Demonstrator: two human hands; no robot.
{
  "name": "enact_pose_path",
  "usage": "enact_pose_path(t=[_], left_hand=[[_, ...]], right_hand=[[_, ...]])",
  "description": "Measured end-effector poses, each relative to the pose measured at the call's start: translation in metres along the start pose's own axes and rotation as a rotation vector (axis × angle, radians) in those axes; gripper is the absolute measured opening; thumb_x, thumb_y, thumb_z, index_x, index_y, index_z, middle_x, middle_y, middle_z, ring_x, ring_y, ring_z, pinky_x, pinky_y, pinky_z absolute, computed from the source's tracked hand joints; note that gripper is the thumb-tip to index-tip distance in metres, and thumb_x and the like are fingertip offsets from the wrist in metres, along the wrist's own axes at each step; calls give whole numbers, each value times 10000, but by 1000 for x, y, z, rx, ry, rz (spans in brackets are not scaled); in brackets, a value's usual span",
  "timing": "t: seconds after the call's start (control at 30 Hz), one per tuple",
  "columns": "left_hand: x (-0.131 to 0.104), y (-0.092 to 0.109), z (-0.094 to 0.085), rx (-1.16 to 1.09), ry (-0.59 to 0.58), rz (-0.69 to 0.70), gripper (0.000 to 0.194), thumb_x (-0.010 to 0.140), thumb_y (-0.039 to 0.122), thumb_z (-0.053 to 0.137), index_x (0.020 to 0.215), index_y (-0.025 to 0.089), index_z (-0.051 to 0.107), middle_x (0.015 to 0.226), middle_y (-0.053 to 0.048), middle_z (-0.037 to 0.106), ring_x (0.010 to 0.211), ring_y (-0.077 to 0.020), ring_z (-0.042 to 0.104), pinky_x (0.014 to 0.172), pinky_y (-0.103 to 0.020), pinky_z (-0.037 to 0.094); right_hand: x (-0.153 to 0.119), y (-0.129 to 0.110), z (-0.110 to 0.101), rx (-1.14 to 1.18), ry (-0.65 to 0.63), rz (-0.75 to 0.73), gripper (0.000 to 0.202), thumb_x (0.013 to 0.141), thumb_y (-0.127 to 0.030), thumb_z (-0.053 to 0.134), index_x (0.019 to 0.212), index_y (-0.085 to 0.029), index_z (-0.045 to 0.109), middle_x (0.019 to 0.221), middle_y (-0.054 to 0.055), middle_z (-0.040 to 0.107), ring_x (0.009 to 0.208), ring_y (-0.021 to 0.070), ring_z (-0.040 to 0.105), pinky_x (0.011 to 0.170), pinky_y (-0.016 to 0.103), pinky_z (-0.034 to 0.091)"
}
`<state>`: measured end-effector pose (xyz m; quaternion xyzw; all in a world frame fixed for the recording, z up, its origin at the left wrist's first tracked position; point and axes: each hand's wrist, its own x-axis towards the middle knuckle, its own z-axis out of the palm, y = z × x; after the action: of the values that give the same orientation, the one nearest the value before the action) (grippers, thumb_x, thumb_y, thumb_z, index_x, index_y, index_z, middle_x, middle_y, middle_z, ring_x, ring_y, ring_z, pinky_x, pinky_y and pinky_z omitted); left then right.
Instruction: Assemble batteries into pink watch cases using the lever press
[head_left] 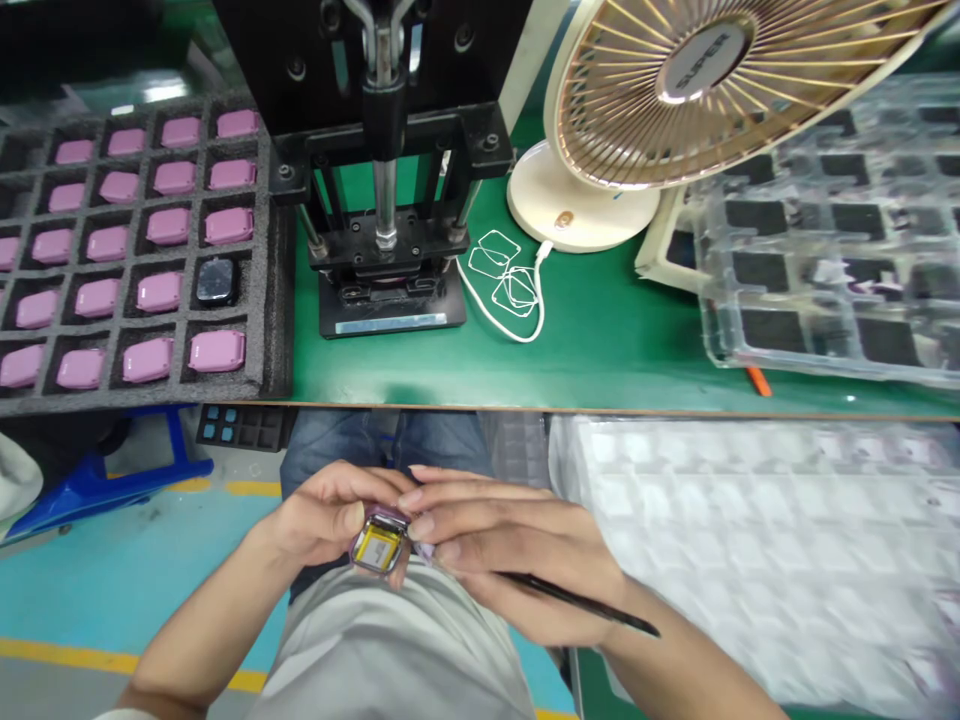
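Note:
My left hand [326, 515] is closed around a small purple watch case [379, 541], held over my lap. The case faces up without a cover, and a yellow-edged battery [376, 549] shows inside it. The fingers of my right hand [517, 550] reach across to the right edge of the case and touch it. A slim black tool [585, 600] is tucked in the right hand, sticking out back toward the wrist; its working end is hidden. Something small and pale purple [424, 551] shows beneath the right fingertips, too small to make out.
A grey foam tray [276, 330] holds purple watch cases and one dark watch [216, 281]. Centre: a black press [386, 250]. Right: a fan [585, 215], white cable [517, 336], thin white frames [495, 255], clear trays [712, 345], an orange stick [759, 381]. Lower right: a translucent tray [675, 530].

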<state>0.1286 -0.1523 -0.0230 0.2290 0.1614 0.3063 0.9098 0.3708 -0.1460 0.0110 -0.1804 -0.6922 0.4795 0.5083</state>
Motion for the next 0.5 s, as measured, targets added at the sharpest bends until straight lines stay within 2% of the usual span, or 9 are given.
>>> enact_pose_path(t=[0.1,0.23,0.43,0.5], left_hand=[[-1,0,0,2,15,-17,364,904,412,778,1179,181,840,1253,-198,708,756,-274,794,583,-295,569],[-1,1,1,-1,12,-15,357,911,400,773,1193,190,836,1253,-194,706,748,-264,794,578,-282,567],[-1,0,1,-38,48,-42,358,876,406,813,1134,159,847,1194,-187,710,729,-267,795,544,-267,573],[-1,0,1,-43,73,-57,371,853,418,835,1099,142,851,1163,-185,711,724,-273,795,544,-272,585]], right_hand=[[2,-1,-2,-19,-27,-17,274,958,-24,730,1213,-125,717,1121,153,820,1175,282,767,1130,540,595],[2,1,-2,-32,-34,-31,228,976,-50,732,1194,-115,731,1128,160,818,1195,285,759,1141,539,585],[-5,7,-5,7,-133,70,279,1050,-169,680,1323,-133,719,1201,125,807,1251,249,732,1207,485,525],[-7,6,-4,-15,-144,77,264,1054,-172,673,1308,-122,725,1204,130,805,1269,243,722,1218,483,513]])
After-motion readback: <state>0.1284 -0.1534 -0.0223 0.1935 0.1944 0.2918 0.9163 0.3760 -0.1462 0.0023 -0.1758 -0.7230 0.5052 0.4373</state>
